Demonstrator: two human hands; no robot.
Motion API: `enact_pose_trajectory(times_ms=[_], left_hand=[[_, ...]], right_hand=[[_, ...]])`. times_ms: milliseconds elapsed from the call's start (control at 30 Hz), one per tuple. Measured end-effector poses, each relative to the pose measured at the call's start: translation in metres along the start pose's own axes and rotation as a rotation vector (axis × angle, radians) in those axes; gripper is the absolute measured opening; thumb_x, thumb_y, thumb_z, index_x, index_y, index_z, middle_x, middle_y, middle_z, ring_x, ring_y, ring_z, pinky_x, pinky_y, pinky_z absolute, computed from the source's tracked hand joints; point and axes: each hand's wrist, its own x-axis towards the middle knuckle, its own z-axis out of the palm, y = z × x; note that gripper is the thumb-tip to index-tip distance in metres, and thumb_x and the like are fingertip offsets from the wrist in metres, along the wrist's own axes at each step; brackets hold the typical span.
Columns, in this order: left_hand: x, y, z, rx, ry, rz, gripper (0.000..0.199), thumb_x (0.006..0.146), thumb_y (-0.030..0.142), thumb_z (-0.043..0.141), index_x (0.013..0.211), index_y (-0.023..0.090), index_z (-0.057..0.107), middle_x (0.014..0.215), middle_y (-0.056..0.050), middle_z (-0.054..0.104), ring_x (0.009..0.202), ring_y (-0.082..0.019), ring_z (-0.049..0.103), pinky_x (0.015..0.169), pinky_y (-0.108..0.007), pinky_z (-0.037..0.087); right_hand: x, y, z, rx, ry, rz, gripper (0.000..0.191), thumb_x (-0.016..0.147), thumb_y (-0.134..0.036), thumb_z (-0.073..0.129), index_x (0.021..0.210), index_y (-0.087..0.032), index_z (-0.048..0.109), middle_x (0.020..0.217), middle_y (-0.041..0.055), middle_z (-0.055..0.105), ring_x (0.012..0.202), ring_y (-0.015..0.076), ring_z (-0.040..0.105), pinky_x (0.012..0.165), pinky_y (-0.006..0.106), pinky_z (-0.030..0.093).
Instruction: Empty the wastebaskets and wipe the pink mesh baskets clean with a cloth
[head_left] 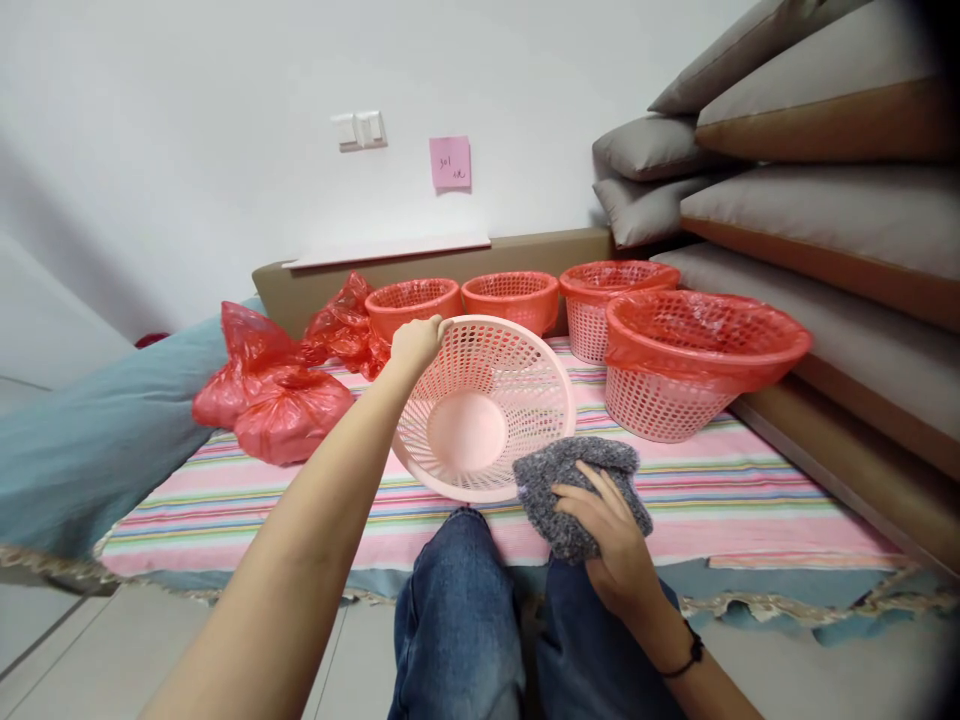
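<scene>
A pale pink plastic basket (pixel 466 432) with perforated walls is tilted toward me, its inside bare. My left hand (pixel 417 350) grips its rim at the upper left, fingers closed. In my right hand (pixel 609 515) is a grey cloth (pixel 555 470), bunched up at the basket's lower right rim, with my fingers lying over it. Whether the cloth presses on the rim or only overlaps it, I cannot tell. Right of the basket stands another basket (pixel 667 405) with a red plastic bag (pixel 705 330) lining it and folded over its rim.
Red-lined baskets (pixel 510 287) stand along the back of the striped cloth (pixel 225 510). Tied red bags (pixel 292 410) lie at the left. Cushions (pixel 825 215) are stacked at the right. A pink note (pixel 450 164) and a light switch (pixel 358 131) are on the wall.
</scene>
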Motion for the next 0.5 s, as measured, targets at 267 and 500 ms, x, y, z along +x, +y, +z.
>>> enact_pose_trajectory(times_ms=[267, 500], left_hand=[[-0.004, 0.019, -0.003, -0.001, 0.037, 0.077, 0.055, 0.100, 0.053, 0.023, 0.113, 0.019, 0.065, 0.103, -0.014, 0.074, 0.101, -0.029, 0.069, 0.085, -0.037, 0.049], [-0.020, 0.040, -0.012, 0.013, 0.067, 0.159, 0.055, 0.101, 0.053, 0.022, 0.111, 0.019, 0.064, 0.098, -0.014, 0.074, 0.096, -0.029, 0.070, 0.081, -0.036, 0.049]], right_hand=[[0.026, 0.024, 0.004, 0.193, 0.235, 0.343, 0.064, 0.069, -0.007, 0.040, 0.129, -0.021, 0.057, 0.143, 0.0056, 0.055, 0.141, 0.0238, 0.040, 0.119, 0.052, 0.029], [0.067, 0.041, 0.016, 0.234, 0.437, 0.655, 0.064, 0.080, -0.021, 0.046, 0.144, -0.016, 0.047, 0.149, 0.0135, 0.048, 0.138, 0.0278, 0.045, 0.117, 0.050, 0.032]])
